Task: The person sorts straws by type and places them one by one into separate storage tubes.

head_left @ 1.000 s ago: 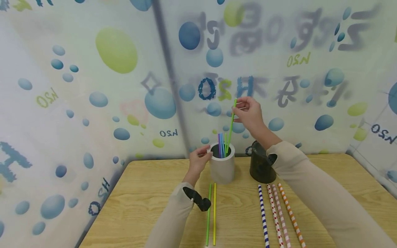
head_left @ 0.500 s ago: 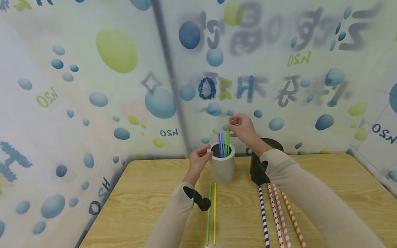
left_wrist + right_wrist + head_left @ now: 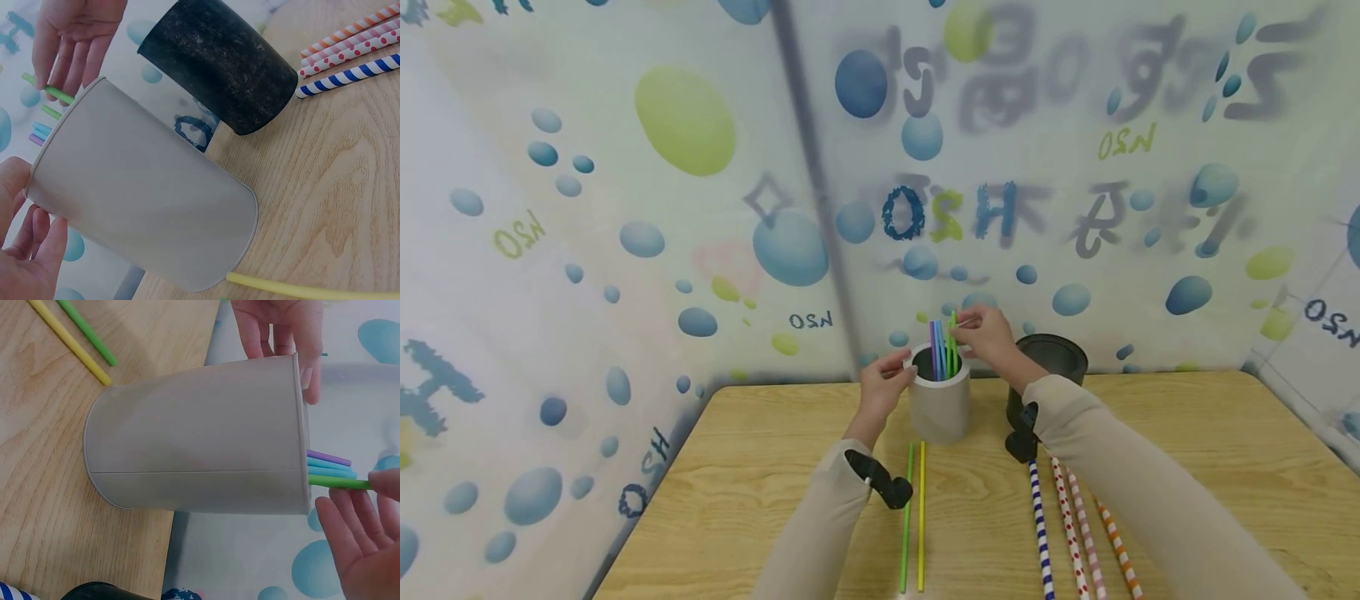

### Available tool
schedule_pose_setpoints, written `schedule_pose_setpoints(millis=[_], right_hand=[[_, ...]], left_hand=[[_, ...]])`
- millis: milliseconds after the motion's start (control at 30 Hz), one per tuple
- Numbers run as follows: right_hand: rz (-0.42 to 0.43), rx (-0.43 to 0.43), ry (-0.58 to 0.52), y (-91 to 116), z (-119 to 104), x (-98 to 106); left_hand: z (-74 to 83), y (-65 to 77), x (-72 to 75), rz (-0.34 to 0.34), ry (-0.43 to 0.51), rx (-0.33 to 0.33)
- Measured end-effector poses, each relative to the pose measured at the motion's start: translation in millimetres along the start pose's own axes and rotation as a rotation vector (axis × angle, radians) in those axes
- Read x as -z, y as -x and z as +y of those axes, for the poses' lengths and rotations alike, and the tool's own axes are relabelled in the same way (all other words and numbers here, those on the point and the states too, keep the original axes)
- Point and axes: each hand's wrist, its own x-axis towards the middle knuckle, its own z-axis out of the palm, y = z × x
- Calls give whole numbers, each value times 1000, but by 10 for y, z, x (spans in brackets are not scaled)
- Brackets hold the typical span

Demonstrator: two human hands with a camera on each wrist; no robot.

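Left hand (image 3: 882, 390): thumb and fingers partly curled, gripping pale cup (image 3: 938, 412) at its rim side; cup upright on table (image 3: 752, 467).
Right hand (image 3: 988, 335): thumb and fingers nearly closed, pinching held green straw (image 3: 340, 482) by its upper end, lower part inside cup.
In cup: purple straw (image 3: 933, 337), blue straws (image 3: 939, 342), second green straw (image 3: 51, 112).
Left out: loose green straw (image 3: 906, 542), yellow straw (image 3: 922, 525), four patterned straws (image 3: 1041, 533).
Progress: looks past halfway for plain straws; patterned ones untouched.
View gap: left wrist shows patterned ends beside black cup (image 3: 219, 65); sleeve (image 3: 1112, 450) partly blocks head view.
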Motion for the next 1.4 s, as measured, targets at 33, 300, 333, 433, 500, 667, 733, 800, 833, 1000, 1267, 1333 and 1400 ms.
schedule_pose_setpoints(millis=[33,300,333,433,500,667,733,800,833,1000,1267,1333,1400], right_hand=[[2,-6,0,-4,15,0],[45,-55,20,-20,72,-13],[50,-61,26,-23,76,-17],[57,-77,49,-35,89,-30],[58,-87,70,-47,102,-39],[69,-99,101,-69,131,-56],[72,-101,98,-76,140,-56],[67,-106,86,-82,144,-51],[63,-111,76,-85,145,-47],[44,-127,29,-74,146,-9],[-52,-66,19,64,146,84],[-97,-31,18,131,159,114],[-136,-10,-1,195,182,143]], left_hand=[[3,2,-1,1,0,3],[5,10,0,3,4,-7],[5,10,-1,3,6,-8],[3,6,-2,2,7,-6],[1,4,-2,-1,7,-6],[-15,-8,-5,-5,9,-2],[-16,-11,-5,-3,11,4],[-10,-8,-4,-2,9,8],[-10,-6,-2,-2,7,8],[-12,-11,-1,-11,9,1],[-5,-6,2,-5,9,-20],[-7,-6,1,-6,8,-20],[-7,-8,1,-8,4,-17]])
